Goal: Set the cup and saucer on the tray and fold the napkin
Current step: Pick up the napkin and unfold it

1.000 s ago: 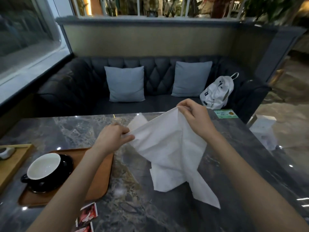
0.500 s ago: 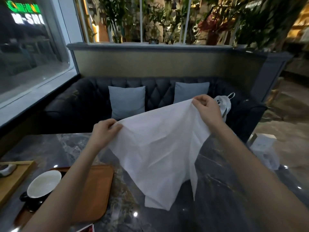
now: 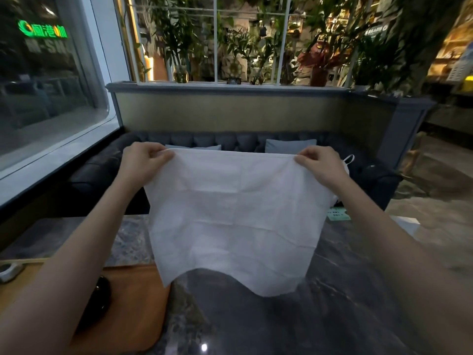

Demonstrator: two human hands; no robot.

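A white napkin (image 3: 235, 216) hangs spread flat in the air above the dark marble table (image 3: 294, 316). My left hand (image 3: 143, 161) pinches its top left corner and my right hand (image 3: 320, 165) pinches its top right corner. The brown tray (image 3: 138, 298) lies at the lower left on the table. Only a dark edge of the black saucer (image 3: 98, 306) shows on the tray beside my left forearm. The cup is hidden behind that arm.
A light wooden tray (image 3: 23, 267) with a small metal object (image 3: 9, 270) sits at the far left. Behind the table stands a dark tufted sofa (image 3: 102, 172) with grey cushions and a white bag (image 3: 348, 162). A green card (image 3: 337, 213) lies at the table's far edge.
Both hands have risen and moved apart, pulling the crumpled napkin out into a flat sheet. The view has tilted up, so the cup has slipped behind my left arm.
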